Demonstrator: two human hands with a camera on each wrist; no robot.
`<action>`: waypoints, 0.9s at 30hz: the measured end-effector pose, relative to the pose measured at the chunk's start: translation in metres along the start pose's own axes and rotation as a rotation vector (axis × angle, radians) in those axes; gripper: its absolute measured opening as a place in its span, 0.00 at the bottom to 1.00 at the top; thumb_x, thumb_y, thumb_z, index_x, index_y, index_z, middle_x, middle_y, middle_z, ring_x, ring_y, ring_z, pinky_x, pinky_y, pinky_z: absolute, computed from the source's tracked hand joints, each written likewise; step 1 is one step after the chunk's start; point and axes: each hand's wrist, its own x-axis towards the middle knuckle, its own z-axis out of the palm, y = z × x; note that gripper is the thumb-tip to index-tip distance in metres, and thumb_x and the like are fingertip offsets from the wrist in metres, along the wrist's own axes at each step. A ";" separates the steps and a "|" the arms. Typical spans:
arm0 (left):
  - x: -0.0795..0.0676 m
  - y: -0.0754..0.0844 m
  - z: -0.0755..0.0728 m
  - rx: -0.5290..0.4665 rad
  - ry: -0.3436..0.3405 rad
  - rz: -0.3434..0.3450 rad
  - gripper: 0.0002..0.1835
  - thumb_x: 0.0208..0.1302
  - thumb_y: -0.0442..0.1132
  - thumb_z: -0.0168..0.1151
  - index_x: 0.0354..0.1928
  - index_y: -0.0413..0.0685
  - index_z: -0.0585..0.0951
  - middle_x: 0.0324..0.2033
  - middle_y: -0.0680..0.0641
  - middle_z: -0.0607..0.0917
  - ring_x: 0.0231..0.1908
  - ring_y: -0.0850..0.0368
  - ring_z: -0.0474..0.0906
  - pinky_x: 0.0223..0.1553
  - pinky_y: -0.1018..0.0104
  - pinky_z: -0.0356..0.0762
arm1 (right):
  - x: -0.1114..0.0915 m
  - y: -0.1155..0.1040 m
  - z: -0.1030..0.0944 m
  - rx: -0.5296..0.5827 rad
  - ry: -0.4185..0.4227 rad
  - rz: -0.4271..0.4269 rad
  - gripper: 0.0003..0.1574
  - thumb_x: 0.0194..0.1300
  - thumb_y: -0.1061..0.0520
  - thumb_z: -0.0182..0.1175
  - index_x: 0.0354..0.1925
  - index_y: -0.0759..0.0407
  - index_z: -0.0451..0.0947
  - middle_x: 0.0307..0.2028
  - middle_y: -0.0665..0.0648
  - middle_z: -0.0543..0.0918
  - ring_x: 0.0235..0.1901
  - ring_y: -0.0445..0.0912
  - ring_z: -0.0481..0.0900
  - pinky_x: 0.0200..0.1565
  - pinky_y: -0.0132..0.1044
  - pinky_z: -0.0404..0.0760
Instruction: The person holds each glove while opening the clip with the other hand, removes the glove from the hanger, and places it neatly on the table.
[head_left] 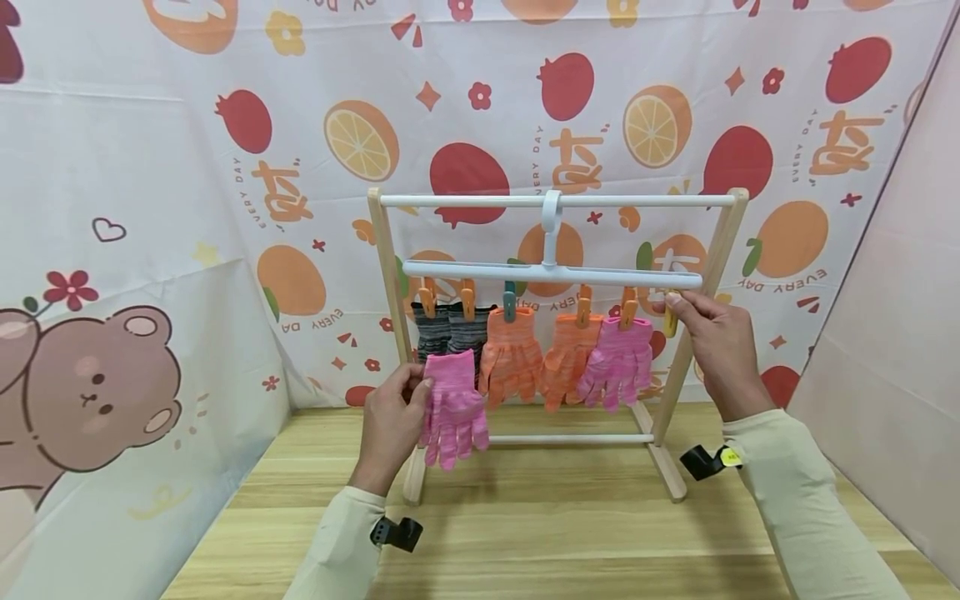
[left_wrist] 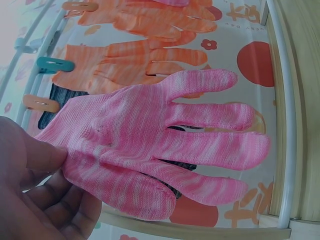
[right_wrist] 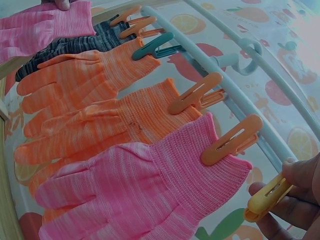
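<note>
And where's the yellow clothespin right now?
The yellow clothespin is in the person's right grip, right of centre in the head view, just below the right end of the white hanger, beside the hung pink glove.

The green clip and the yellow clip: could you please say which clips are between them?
The right wrist view shows an orange clip on an orange glove and, nearer the yellow clip, another orange clip on a pink glove.

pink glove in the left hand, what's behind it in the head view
Dark striped gloves hang behind it; their tops show above, while the pink glove covers most below.
</note>
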 end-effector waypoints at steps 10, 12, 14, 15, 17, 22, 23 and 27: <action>-0.001 -0.004 -0.005 0.008 -0.001 -0.004 0.05 0.73 0.36 0.61 0.44 0.44 0.84 0.29 0.48 0.84 0.28 0.55 0.76 0.31 0.65 0.72 | 0.001 -0.001 0.001 -0.025 0.017 0.012 0.32 0.73 0.39 0.58 0.62 0.59 0.80 0.51 0.57 0.88 0.63 0.48 0.68 0.68 0.62 0.56; -0.001 -0.005 -0.006 0.017 0.002 -0.004 0.05 0.72 0.35 0.62 0.44 0.44 0.84 0.29 0.48 0.83 0.29 0.55 0.76 0.32 0.64 0.72 | 0.001 -0.002 0.001 -0.025 0.020 0.013 0.32 0.73 0.39 0.58 0.62 0.59 0.81 0.50 0.56 0.88 0.63 0.49 0.67 0.68 0.62 0.57; -0.002 -0.008 -0.006 0.026 0.005 -0.004 0.05 0.72 0.35 0.62 0.44 0.44 0.84 0.29 0.48 0.83 0.29 0.55 0.76 0.32 0.63 0.72 | 0.000 -0.001 0.001 -0.022 0.020 0.017 0.32 0.73 0.38 0.59 0.61 0.58 0.81 0.49 0.54 0.88 0.62 0.48 0.67 0.67 0.61 0.57; -0.002 -0.009 -0.006 0.030 0.008 -0.004 0.04 0.71 0.35 0.62 0.43 0.44 0.84 0.29 0.47 0.83 0.29 0.55 0.76 0.32 0.63 0.72 | 0.000 -0.001 0.001 -0.020 0.021 0.018 0.32 0.72 0.38 0.59 0.61 0.59 0.81 0.48 0.52 0.89 0.62 0.48 0.68 0.67 0.60 0.57; -0.002 -0.011 -0.007 0.037 0.017 -0.003 0.04 0.71 0.35 0.63 0.43 0.44 0.84 0.28 0.47 0.84 0.29 0.54 0.76 0.32 0.63 0.72 | 0.000 0.000 0.001 -0.014 0.020 0.023 0.32 0.72 0.39 0.59 0.61 0.59 0.81 0.46 0.49 0.89 0.62 0.47 0.68 0.68 0.60 0.56; -0.003 -0.012 -0.009 0.044 0.026 -0.006 0.04 0.71 0.34 0.63 0.42 0.44 0.84 0.28 0.47 0.84 0.29 0.54 0.77 0.33 0.63 0.72 | 0.002 0.000 0.000 -0.006 0.011 0.023 0.33 0.72 0.39 0.60 0.62 0.61 0.80 0.44 0.46 0.90 0.62 0.46 0.68 0.70 0.58 0.56; -0.002 -0.012 -0.009 0.042 0.026 -0.009 0.03 0.71 0.34 0.63 0.42 0.44 0.84 0.28 0.47 0.84 0.29 0.54 0.77 0.33 0.63 0.72 | 0.003 0.000 0.000 -0.005 0.008 0.021 0.33 0.72 0.39 0.60 0.62 0.61 0.80 0.44 0.46 0.90 0.63 0.45 0.69 0.70 0.58 0.56; -0.001 -0.011 -0.009 0.034 0.022 -0.013 0.04 0.72 0.34 0.62 0.43 0.44 0.84 0.29 0.47 0.84 0.29 0.54 0.77 0.32 0.64 0.72 | 0.004 0.000 0.000 0.005 -0.004 0.018 0.33 0.71 0.39 0.61 0.62 0.60 0.80 0.47 0.50 0.89 0.64 0.44 0.70 0.72 0.57 0.55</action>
